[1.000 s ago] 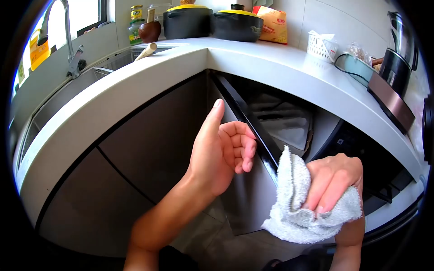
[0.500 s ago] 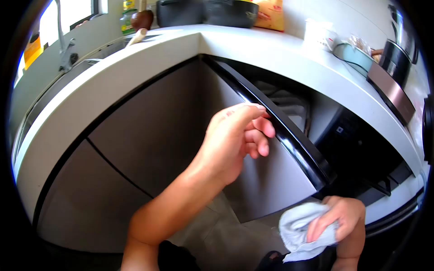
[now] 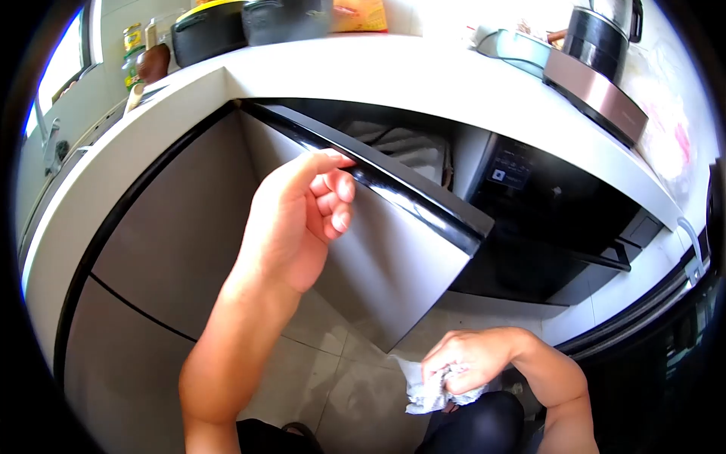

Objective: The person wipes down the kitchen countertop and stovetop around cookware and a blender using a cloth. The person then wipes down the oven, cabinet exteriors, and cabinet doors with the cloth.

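My left hand (image 3: 306, 204) is at the black top trim (image 3: 408, 198) of a grey cabinet door (image 3: 378, 257) that stands ajar. Its topmost digit touches or nearly touches the trim. The other fingers curl loosely before the door's front, with nothing visible between them. Lower down, my right hand (image 3: 473, 357) clutches a crumpled pale cloth (image 3: 432, 390) above my knee. Behind the door, part of the dark cabinet interior (image 3: 412, 147) shows, with a rack-like shape inside that I cannot make out clearly.
A white countertop (image 3: 363, 66) curves above the cabinets. On it stand black pots (image 3: 208, 34), a blue-green bowl (image 3: 522, 51) and a rose-coloured appliance base (image 3: 594, 94). A black oven front (image 3: 544, 197) sits right of the door. Tiled floor (image 3: 325, 378) lies below.
The view has swung right, so things appear further left. My right hand has moved inward with the cloth, which looks more bunched up. My left hand keeps its place along the door trim.
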Available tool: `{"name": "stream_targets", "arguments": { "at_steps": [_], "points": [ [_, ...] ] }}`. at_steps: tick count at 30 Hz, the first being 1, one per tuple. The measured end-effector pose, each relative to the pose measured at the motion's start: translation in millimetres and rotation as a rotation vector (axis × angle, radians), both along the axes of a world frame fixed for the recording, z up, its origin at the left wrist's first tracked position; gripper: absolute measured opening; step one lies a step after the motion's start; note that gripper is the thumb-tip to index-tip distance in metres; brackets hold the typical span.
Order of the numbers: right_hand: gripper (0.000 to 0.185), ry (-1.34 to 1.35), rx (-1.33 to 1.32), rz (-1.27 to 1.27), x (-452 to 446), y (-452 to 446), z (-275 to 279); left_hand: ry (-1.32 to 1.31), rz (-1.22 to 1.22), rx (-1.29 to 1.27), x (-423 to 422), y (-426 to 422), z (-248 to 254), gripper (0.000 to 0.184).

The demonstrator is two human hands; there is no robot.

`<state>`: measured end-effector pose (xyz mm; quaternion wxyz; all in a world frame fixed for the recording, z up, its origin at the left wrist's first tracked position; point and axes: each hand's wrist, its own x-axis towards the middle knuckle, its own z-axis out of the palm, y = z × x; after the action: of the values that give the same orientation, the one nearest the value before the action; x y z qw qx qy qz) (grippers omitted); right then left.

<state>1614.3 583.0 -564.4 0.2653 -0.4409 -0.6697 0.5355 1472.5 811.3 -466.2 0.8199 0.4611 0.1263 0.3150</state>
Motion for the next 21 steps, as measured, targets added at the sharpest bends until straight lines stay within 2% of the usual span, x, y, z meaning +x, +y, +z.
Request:
{"name": "stream_targets", "arguments": {
  "at_steps": [2, 4, 5, 8, 12, 13, 18, 21],
  "points": [
    [0.021, 0.016, -0.002, -0.006, -2.0, 2.6, -10.1, 0.014, 0.000, -0.006, 7.4, 2.5, 1.3, 0.015],
    [0.019, -0.032, 0.073, 0.024, -3.5, 5.0, -18.6, -0.024, -0.124, 0.005, 12.0, 12.2, 0.1, 0.015],
    [0.023, -0.097, 0.059, 0.060, -3.2, 6.6, -15.7, -0.020, -0.137, 0.006, 17.0, 12.4, 1.3, 0.015],
    [0.019, -0.061, 0.095, -0.006, -5.8, 7.2, -15.3, -0.020, -0.194, -0.022, 33.8, 17.6, 2.4, 0.017],
    [0.017, -0.041, 0.134, -0.072, -2.6, 6.1, -23.6, -0.042, -0.211, -0.031, 58.4, 20.9, 1.0, 0.016],
    [0.016, -0.043, 0.143, -0.086, -1.5, 5.7, -25.8, -0.020, -0.128, -0.032, 63.6, 13.2, 3.7, 0.021],
    [0.015, -0.055, 0.188, -0.132, 8.7, 7.6, -38.1, -0.004, -0.142, 0.105, 68.5, 9.0, -6.3, 0.031],
    [0.018, -0.075, 0.246, -0.247, 17.7, 13.2, -48.5, 0.018, -0.064, 0.303, 58.8, 9.5, -26.1, 0.036]
  ]
}}
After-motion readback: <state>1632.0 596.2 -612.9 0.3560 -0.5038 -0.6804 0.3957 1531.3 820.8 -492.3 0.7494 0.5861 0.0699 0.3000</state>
